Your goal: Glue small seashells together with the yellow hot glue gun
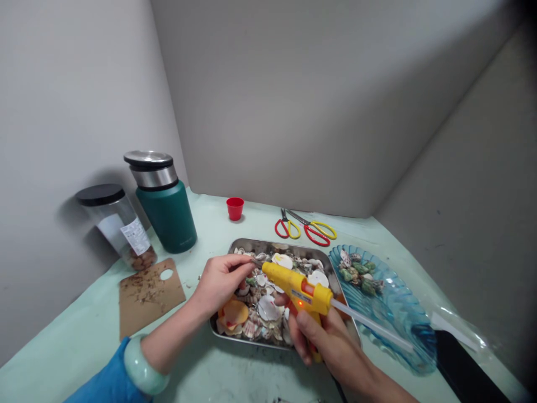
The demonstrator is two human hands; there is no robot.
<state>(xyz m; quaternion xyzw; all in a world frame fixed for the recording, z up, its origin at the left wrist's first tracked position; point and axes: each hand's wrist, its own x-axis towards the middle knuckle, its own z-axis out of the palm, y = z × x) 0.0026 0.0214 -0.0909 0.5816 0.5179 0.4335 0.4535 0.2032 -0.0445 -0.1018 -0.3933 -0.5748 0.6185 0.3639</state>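
Observation:
My right hand (316, 330) is wrapped round the handle of a yellow hot glue gun (293, 284), whose small orange light is lit. A long clear glue stick (373, 324) sticks out of its back. Opposite the nozzle, my left hand (222, 280) is closed in a pinch; what the fingertips hold is too small to make out. Both hands are over a metal tray (235, 337) full of seashells (268, 308). An orange shell (233, 313) lies at the tray's near left.
A green flask (166, 215) and a clear jar (121, 229) stand left, behind a brown cardboard piece (149, 302). A red cup (235, 209) and two pairs of scissors (316, 232) are at the back. Right is a blue shell-shaped dish (390, 296) holding several shells (361, 273).

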